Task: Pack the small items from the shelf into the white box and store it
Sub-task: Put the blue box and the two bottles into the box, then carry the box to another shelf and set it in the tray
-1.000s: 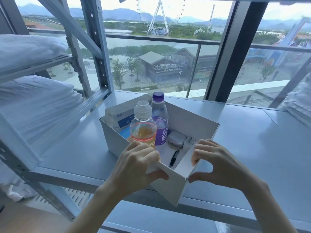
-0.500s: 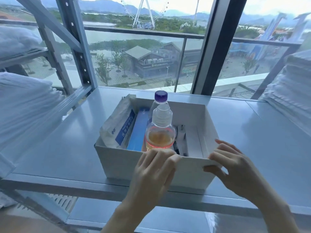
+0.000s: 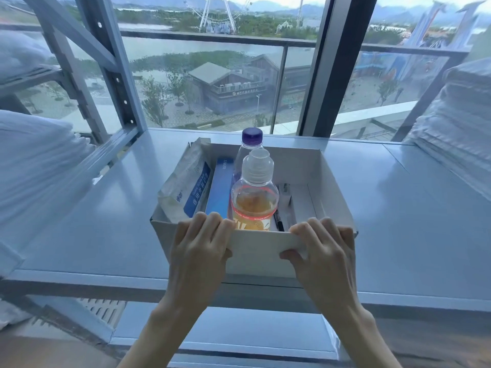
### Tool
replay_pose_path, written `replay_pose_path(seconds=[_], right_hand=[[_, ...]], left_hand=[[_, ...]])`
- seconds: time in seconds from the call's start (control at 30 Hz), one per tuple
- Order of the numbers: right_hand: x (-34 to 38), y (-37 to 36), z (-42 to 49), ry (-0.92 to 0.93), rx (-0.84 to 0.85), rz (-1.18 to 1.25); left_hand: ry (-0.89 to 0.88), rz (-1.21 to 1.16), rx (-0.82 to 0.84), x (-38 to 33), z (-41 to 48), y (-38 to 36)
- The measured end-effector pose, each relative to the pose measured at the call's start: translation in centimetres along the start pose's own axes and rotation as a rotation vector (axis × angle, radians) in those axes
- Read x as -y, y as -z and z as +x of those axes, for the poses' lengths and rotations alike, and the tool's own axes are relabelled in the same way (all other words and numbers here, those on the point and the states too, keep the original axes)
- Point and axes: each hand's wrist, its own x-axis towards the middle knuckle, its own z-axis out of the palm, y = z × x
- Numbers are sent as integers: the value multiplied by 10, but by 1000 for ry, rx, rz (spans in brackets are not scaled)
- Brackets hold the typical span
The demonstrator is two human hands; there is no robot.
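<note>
Left: puffy white bedding [image 3: 34, 166], two tiers. Right: stack of folded white towels [image 3: 457, 144]. Back-left: grey perforated steel upright [image 3: 117, 81]. Behind: dark window mullion [image 3: 326, 65], glass balcony railing [image 3: 212, 39]. Outside: white Ferris wheel [image 3: 212, 14], grey-roofed building [image 3: 228, 86].

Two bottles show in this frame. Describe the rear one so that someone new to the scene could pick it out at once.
Find the open white box on the grey shelf in front of the big window. Two bottles stand upright near its middle, one behind the other. The rear one is the purple-capped bottle: its cap is dark purple, while the orange drink bottle in front of it has a clear cap.
</note>
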Motion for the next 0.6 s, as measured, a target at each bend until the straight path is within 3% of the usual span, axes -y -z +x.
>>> replay_pose_path(seconds=[0.23,0.43,0.6], right_hand=[[6,16,9,105,-119,13],[5,42,27,168,-164,68],[2,52,24,275,-138,175]], left_hand=[[27,-77,-66,-4,1,15],[43,30,-148,-21,14,50],[148,149,-115,-47,-5,73]])
